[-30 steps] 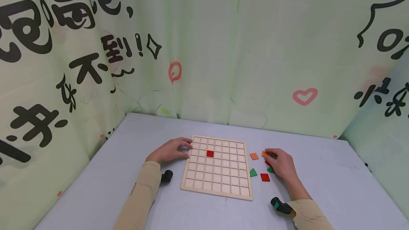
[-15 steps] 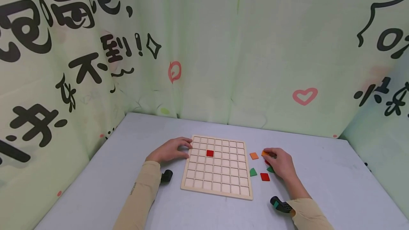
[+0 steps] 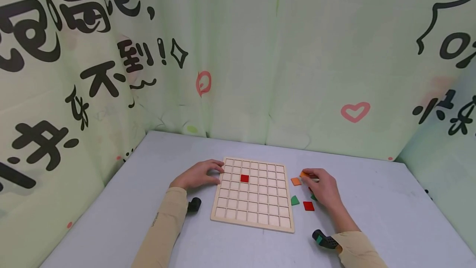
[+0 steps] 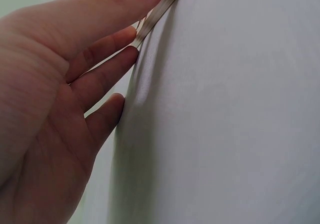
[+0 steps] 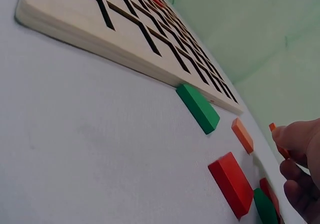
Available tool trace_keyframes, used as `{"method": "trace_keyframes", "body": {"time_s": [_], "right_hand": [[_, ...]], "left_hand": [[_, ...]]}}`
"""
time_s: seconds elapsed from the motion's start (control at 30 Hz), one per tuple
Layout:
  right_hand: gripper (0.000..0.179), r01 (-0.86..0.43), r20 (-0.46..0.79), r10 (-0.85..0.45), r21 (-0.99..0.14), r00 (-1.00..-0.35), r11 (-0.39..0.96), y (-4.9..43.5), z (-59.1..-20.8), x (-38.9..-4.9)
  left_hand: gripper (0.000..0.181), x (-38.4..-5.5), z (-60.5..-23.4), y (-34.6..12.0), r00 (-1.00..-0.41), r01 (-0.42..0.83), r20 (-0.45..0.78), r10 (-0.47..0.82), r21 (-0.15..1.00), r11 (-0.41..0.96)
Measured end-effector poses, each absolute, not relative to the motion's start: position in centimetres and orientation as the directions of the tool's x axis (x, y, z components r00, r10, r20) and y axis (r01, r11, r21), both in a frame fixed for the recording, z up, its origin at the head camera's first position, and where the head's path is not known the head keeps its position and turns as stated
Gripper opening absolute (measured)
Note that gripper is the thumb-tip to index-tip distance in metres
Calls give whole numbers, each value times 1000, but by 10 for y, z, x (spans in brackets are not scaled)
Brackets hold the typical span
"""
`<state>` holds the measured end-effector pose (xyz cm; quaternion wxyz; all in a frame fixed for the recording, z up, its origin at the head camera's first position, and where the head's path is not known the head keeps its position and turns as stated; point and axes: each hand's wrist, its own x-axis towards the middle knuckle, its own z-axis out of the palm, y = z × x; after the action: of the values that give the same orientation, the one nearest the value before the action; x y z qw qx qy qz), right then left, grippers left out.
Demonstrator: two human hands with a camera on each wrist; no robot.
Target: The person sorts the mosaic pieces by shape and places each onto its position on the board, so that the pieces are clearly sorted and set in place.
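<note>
The right hand point(image 3: 324, 187) pinches an orange tile point(image 3: 303, 174) above the table point(image 3: 208, 245), right of the board point(image 3: 253, 206). The left hand point(image 3: 197, 176) is spread, its fingertips touching the board's left edge. A red tile point(image 3: 244, 178) sits in the board. Other tiles lie near the right hand. Black writing point(image 3: 100, 79) on the cloth point(image 3: 238, 53) says "不到!"; the left sleeve's point(image 3: 161, 228) letters are too small to read.
</note>
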<state>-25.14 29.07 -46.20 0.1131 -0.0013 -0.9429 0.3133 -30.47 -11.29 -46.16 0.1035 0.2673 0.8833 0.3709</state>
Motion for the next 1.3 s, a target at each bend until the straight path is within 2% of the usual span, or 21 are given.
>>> {"method": "trace_keyframes", "body": {"time_s": [0.27, 0.57, 0.8, 1.3], "right_hand": [[33, -101, 204, 38, -631, -978, 769, 276, -455, -248], [33, -124, 203, 6, -621, -979, 774, 256, -448, -252], [35, -131, 164, -30, -650, -986, 748, 238, -443, -256], [25, -271, 185, -198, -635, -963, 723, 204, -447, -263]], "left_hand": [[30, -305, -462, -112, -835, 398, 18, 549, 709, 582], [29, -303, -460, -111, -832, 399, 19, 554, 713, 576], [29, -304, -460, -112, -831, 408, 27, 555, 707, 577], [29, -304, -460, -111, -841, 395, 20, 540, 706, 588]]}}
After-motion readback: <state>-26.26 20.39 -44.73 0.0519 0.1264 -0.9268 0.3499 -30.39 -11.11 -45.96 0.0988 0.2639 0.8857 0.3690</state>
